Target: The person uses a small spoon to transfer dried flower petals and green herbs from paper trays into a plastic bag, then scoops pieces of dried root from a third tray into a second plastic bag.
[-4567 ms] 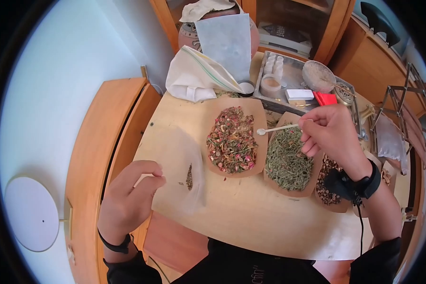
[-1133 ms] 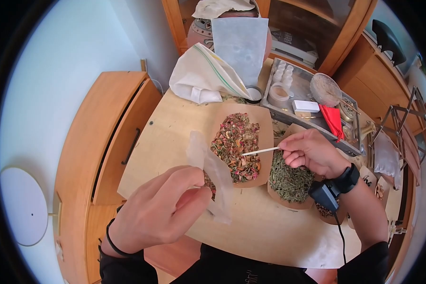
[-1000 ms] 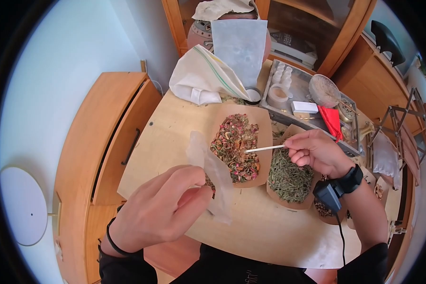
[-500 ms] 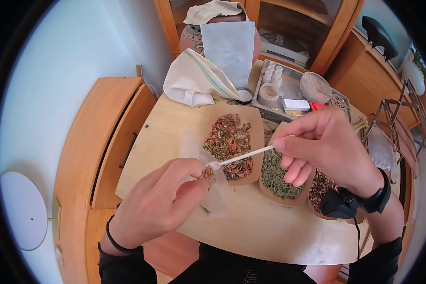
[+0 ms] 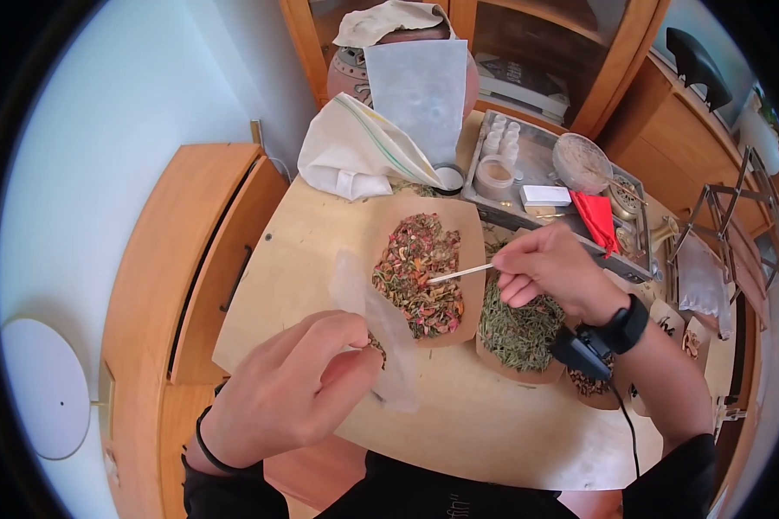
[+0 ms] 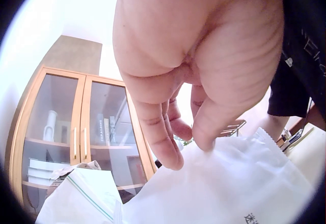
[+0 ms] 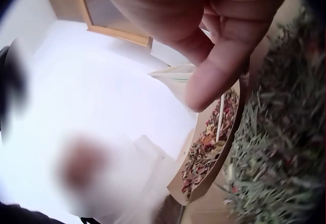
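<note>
My left hand [image 5: 290, 381] pinches the upper edge of a translucent white bag [image 5: 398, 359] with some dried herbs inside. In the left wrist view, the thumb and fingers grip the rim of the bag [image 6: 219, 188], which has dark print low on it. My right hand [image 5: 554, 270] pinches the end of a thin pale spoon [image 5: 463, 273]. Its tip is among dried flower petals [image 5: 417, 290] in a brown paper tray [image 5: 474, 246]; the spoon's bowl is hidden there. The right wrist view shows the spoon [image 7: 220, 117] slanting down into the petals.
Right of the petals stand a tray of green needle-like herbs [image 5: 515, 333] and a tray of brown pieces [image 5: 590, 385]. Behind them, a grey tray [image 5: 493, 208] carries bottles, a jar and a red cloth [image 5: 595, 221]. A cream zip pouch [image 5: 355, 151] lies at the back left.
The left hand and bag have come right, closer to the petals. Half a second ago the spoon carried petals to the bag's mouth; now its tip is back in the petal tray.
</note>
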Demonstrator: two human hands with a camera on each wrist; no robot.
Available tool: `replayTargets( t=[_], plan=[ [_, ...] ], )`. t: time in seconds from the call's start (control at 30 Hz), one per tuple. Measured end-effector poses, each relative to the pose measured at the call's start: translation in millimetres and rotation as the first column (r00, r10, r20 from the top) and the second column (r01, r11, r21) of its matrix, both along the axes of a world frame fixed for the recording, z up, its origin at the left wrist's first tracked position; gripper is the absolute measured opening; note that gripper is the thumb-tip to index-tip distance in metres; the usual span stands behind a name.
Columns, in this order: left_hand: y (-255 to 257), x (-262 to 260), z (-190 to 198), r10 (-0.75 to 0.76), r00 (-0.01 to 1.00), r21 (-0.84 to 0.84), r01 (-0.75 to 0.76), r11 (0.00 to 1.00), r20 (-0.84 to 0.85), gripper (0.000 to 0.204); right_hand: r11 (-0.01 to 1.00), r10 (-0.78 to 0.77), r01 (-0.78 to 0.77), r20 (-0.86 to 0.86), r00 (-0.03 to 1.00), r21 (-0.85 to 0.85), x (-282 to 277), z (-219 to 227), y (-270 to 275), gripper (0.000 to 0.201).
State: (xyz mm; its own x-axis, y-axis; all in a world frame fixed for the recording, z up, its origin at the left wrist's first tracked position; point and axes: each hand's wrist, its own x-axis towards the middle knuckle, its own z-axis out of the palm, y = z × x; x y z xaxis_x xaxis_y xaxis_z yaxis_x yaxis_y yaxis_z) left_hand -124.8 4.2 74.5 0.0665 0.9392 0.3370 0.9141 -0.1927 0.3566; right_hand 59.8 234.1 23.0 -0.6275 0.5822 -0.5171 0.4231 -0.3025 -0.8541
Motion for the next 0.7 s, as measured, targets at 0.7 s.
replayTargets(
  t=[0.7],
  plan=[
    [0.6, 3.7, 3.1, -0.029, 0.996, 0.033, 0.031, 0.999, -0.080, 0.012, 0.991, -0.011, 0.005, -0.048, 0.999, -0.135, 20.6, 69.4, -9.5, 0.014]
  ],
)
